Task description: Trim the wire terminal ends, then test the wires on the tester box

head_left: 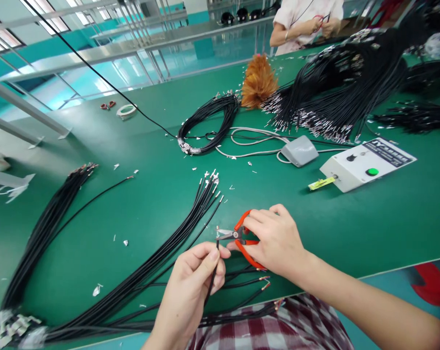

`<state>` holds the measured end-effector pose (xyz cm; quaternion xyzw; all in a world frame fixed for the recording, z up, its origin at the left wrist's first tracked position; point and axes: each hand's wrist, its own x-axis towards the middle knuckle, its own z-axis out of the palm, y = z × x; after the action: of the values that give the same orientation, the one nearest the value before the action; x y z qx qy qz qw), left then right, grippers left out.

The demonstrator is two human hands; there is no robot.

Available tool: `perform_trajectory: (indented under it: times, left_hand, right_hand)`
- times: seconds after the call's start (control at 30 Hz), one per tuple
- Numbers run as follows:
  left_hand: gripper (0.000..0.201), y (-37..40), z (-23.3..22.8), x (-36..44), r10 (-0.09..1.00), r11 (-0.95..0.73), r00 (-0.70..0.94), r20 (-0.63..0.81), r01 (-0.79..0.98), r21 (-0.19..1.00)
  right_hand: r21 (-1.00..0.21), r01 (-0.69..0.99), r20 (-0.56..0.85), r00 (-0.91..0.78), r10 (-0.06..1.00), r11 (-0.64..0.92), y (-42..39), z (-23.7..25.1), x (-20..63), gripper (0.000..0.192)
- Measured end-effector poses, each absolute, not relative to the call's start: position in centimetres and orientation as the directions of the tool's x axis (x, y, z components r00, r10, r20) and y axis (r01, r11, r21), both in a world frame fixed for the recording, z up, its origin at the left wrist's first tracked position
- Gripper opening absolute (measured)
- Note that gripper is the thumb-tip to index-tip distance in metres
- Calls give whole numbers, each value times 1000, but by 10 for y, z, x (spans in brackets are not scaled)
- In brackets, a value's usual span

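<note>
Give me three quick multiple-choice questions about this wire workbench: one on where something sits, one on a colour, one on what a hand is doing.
1. Where does the white control box sit?
A. To the right on the green table
B. On the floor
C. In the person's lap

2. What colour are the handles of the snips?
A. Blue
B. Orange-red
C. Yellow

3. What is the left hand doing?
A. Lying flat and empty
B. Pressing the grey pedal
C. Pinching a single black wire upright

Answers:
1. A, the box lies on the table to the right, beside the pedal.
2. B, the orange-red handles show through the fingers of the right hand.
3. C, thumb and fingers close on the wire, whose tip meets the blades of the snips.
</note>
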<state>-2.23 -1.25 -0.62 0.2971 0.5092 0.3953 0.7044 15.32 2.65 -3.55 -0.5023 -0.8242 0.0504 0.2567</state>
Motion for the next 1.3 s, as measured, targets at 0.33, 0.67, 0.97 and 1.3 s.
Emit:
perform_trajectory:
  times: [0.33, 0.67, 0.97, 1.3]
  left_hand:
    - [23, -13, -7, -26, 847, 529, 220, -484, -253, 810]
    - [23, -12, -6, -25, 845, 532, 215, -489, -251, 809]
    - [21, -13, -8, -25, 854, 520, 195, -483, -270, 810]
    - [22, -12, -6, -22, 848, 528, 211, -486, -254, 810]
  right_hand:
    - [-272, 799, 404, -410, 818, 535, 25, -39, 152, 35]
    - [-234, 796, 409, -440, 799, 558, 25, -37, 154, 37]
    - [-336, 750, 405, -431, 806, 570, 25, -29, 169, 41]
    - [-294, 791, 400, -408, 821, 536, 29, -31, 162, 37]
